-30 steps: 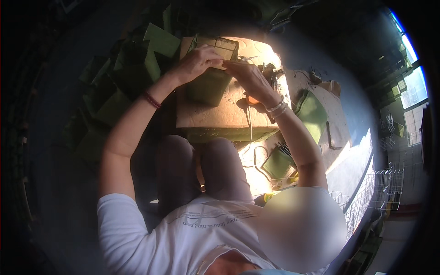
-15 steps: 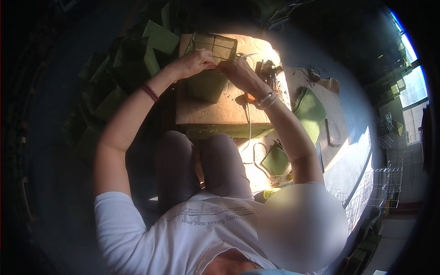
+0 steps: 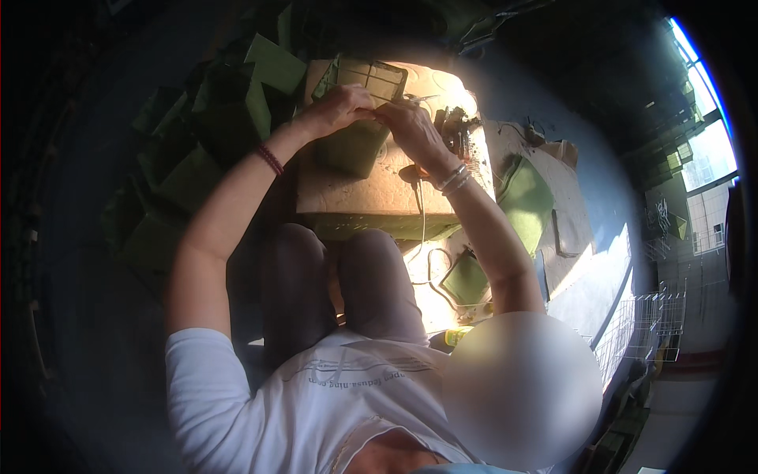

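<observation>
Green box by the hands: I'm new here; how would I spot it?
Find the tan tabletop beyond the knees. At the left hand and right hand is the green box, wire grid showing. Unlike green boxes heaped left, it's on the tabletop.

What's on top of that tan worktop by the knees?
On the tan worktop: a green box, dark clutter and a cord over the front edge. Under the box and behind the left hand and right hand, it's covered.

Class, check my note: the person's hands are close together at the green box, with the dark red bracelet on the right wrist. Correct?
Not quite: the head view shows the dark red bracelet on the wrist of the left hand, not the right hand. Both are close together at the green box.
</observation>
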Motion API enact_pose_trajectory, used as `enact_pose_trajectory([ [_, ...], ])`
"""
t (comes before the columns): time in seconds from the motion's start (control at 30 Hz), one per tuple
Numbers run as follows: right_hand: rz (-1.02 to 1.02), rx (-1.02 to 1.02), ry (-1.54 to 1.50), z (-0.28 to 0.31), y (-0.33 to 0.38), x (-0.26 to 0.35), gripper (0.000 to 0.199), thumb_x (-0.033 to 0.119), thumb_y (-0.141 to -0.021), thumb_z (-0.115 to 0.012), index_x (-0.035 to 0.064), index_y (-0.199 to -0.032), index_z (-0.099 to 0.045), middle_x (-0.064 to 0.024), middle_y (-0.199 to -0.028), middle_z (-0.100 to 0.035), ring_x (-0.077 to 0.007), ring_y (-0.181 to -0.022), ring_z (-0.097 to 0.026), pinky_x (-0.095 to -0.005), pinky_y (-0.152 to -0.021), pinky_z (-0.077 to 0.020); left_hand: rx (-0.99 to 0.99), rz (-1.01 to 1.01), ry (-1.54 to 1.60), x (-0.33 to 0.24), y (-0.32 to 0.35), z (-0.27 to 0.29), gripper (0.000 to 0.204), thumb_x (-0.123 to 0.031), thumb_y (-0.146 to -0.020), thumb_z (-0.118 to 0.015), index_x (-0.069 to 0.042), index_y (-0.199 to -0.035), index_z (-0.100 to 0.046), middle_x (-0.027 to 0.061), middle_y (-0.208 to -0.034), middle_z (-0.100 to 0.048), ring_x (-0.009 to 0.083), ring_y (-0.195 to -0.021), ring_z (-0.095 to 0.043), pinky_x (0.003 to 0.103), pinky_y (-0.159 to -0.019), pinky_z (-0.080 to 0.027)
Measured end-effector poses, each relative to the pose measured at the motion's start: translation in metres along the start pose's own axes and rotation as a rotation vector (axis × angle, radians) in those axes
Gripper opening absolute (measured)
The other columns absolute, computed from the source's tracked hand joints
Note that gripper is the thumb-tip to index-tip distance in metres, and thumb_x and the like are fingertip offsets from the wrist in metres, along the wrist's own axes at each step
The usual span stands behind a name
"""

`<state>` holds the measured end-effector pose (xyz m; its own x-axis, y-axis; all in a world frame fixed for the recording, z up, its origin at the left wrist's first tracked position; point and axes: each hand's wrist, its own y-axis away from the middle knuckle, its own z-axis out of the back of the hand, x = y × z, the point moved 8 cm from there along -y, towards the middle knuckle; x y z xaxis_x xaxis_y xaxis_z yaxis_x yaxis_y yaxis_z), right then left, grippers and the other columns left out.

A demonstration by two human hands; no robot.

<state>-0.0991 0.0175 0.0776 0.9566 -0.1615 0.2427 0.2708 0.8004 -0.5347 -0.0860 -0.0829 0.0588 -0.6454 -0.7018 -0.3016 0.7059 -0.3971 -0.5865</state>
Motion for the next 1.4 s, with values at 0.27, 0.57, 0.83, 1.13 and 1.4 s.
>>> enact_pose_trajectory([
  [0.27, -0.038, -0.035, -0.061, 0.041, 0.019, -0.01, 0.023, 0.009, -0.082, -0.064, 0.0037, -0.104, -0.067, -0.0119, -0.092, -0.066, -0.0246, -0.077, -0.062, -0.0352, -0.072, -0.0505, -0.143, 0.062, 0.016, -0.03, 0.008, 0.009, 0.017, -0.013, -0.079, -0.068, -0.001, -0.091, -0.067, 0.0063, -0.086, -0.06, 0.0236, -0.088, -0.056, 0.034, -0.079, -0.047],
  [0.57, 0.246, 0.132, 0.102, 0.007, 0.0, 0.007, 0.012, 0.006, -0.075, -0.065, 0.0005, -0.086, -0.064, -0.0083, -0.078, -0.055, -0.0237, -0.088, -0.056, -0.032, -0.076, -0.0497, 0.009, 0.065, 0.067, -0.005, 0.002, -0.013, 0.013, -0.013, -0.08, -0.068, -0.004, -0.089, -0.068, 0.0061, -0.089, -0.062, 0.0246, -0.091, -0.056, 0.035, -0.083, -0.047],
  [0.83, 0.024, 0.048, -0.07, 0.024, 0.015, 0.007, 0.027, 0.005, -0.075, -0.067, -0.0004, -0.102, -0.064, -0.0096, -0.1, -0.063, -0.0262, -0.097, -0.058, -0.036, -0.085, -0.0479, -0.194, 0.095, 0.004, -0.007, 0.029, 0.029, 0.024, -0.01, -0.078, -0.069, -0.004, -0.101, -0.068, 0.0056, -0.1, -0.062, 0.0237, -0.099, -0.054, 0.034, -0.087, -0.046],
  [1.13, 0.157, -0.073, 0.203, -0.012, 0.01, 0.02, 0.006, 0.005, -0.076, -0.064, 0.0008, -0.076, -0.059, -0.0085, -0.081, -0.057, -0.0262, -0.081, -0.051, -0.0358, -0.075, -0.0443, 0.021, 0.113, 0.074, 0.018, 0.01, 0.011, 0.012, -0.015, -0.084, -0.064, -0.003, -0.086, -0.066, 0.005, -0.084, -0.058, 0.0227, -0.088, -0.054, 0.034, -0.081, -0.045],
  [1.4, -0.269, -0.056, -0.221, 0.012, 0.002, -0.014, 0.018, 0.006, -0.083, -0.06, 0.0014, -0.1, -0.064, -0.0143, -0.088, -0.065, -0.0326, -0.082, -0.062, -0.0399, -0.074, -0.0485, -0.443, 0.322, 0.225, 0.04, 0.026, 0.073, 0.02, -0.017, -0.09, -0.059, -0.001, -0.098, -0.068, 0.0073, -0.096, -0.066, 0.022, -0.095, -0.06, 0.031, -0.085, -0.048],
])
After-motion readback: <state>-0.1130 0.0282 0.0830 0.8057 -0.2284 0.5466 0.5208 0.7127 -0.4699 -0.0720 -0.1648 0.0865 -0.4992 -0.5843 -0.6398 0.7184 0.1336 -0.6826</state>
